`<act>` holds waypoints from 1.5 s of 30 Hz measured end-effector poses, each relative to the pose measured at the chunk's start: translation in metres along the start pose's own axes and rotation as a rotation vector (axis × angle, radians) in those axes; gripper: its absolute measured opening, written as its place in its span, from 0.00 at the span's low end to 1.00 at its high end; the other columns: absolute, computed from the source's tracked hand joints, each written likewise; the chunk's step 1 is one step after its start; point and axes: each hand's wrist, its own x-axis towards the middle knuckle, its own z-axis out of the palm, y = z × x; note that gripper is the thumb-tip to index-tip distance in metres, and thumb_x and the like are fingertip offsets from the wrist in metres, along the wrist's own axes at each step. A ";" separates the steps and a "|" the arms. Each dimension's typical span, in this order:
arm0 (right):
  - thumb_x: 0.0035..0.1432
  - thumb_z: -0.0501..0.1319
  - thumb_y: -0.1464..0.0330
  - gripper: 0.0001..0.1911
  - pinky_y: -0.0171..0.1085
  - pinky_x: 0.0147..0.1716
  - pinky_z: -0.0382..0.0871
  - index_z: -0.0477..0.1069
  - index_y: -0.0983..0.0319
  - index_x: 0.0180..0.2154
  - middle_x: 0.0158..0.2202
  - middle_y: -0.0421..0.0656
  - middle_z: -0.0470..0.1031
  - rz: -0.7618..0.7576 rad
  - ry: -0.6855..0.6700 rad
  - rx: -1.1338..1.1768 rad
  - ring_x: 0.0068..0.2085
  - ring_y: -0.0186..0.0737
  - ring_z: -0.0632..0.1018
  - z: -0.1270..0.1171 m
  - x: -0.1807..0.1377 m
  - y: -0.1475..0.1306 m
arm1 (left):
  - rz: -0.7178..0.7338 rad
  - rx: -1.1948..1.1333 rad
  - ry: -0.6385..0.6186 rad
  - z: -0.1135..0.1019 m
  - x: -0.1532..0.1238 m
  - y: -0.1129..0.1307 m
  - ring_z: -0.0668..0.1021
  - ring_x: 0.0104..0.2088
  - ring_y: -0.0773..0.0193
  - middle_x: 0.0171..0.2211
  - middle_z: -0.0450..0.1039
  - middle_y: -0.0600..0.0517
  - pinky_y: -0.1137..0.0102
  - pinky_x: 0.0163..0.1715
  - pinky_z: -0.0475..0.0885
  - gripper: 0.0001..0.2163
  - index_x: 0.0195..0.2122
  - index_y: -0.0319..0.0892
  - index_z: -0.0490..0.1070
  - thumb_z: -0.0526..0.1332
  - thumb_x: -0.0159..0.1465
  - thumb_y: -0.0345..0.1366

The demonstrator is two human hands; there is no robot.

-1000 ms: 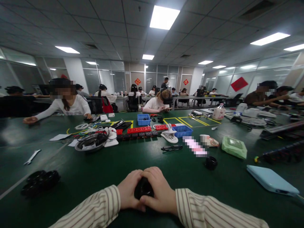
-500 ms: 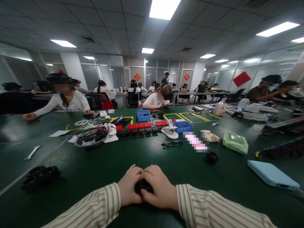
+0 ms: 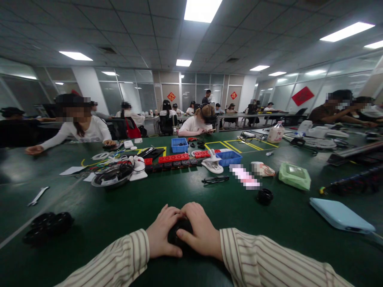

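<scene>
A dark, rounded black part is between my hands, low over the near middle of the green table. My left hand curves around its left side, with the thumb along the near side. My right hand wraps the right side, its thumb lying across the part. The fingertips of both hands meet at the far side and cover much of the part. Several similar black round parts lie clustered to the left. Another black round part stands to the right, beyond my right hand.
A wrench lies at left. Farther back are a metal bowl with cables, a red power strip, a blue tray, a white clamp and glasses. Green wipes and a light-blue box sit right.
My right thumb has moved up across the black part, and my left thumb extends more toward the right. The view has shifted slightly. The black part stays between both hands.
</scene>
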 end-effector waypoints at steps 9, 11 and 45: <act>0.45 0.61 0.57 0.18 0.38 0.34 0.57 0.59 0.62 0.30 0.30 0.40 0.63 0.148 -0.065 -0.111 0.33 0.38 0.63 0.005 -0.001 -0.009 | -0.031 0.132 0.141 0.000 -0.001 0.012 0.68 0.40 0.55 0.36 0.64 0.50 0.45 0.55 0.42 0.27 0.34 0.42 0.66 0.65 0.38 0.56; 0.45 0.62 0.61 0.15 0.38 0.35 0.57 0.60 0.62 0.31 0.31 0.40 0.63 0.138 -0.097 -0.114 0.34 0.38 0.64 0.004 -0.001 -0.012 | -0.027 0.122 0.140 -0.001 -0.001 0.013 0.68 0.39 0.57 0.34 0.65 0.51 0.48 0.55 0.44 0.21 0.31 0.42 0.66 0.65 0.41 0.50; 0.45 0.54 0.70 0.11 0.39 0.38 0.58 0.63 0.63 0.34 0.35 0.43 0.67 -0.244 -0.221 -0.086 0.38 0.39 0.66 0.002 -0.003 -0.012 | 0.092 -0.063 -0.061 -0.001 0.001 0.006 0.68 0.41 0.57 0.39 0.66 0.51 0.63 0.47 0.63 0.17 0.35 0.43 0.70 0.65 0.43 0.37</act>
